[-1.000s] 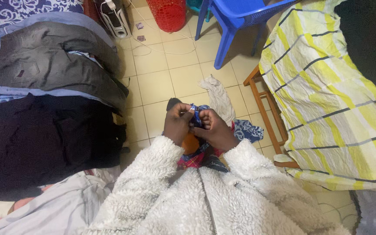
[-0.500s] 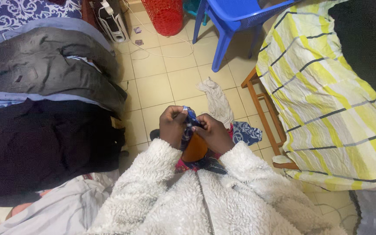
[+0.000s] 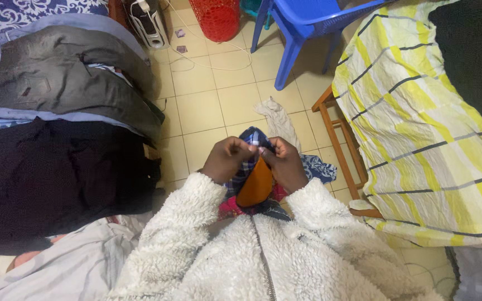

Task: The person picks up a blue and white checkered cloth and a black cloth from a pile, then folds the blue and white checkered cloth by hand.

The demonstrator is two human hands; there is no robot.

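A blue plastic chair and red basket stand on the tiled floor.

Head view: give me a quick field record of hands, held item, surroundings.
left hand: pinching the top edge of the blue plaid cloth with orange lining
right hand: gripping the same edge, beside the left
floor: beige tiles, crumpled pale rag beyond the hands
left side: folded grey trousers above a dark garment pile
right side: yellow checked sheet
far: blue plastic chair, red mesh basket
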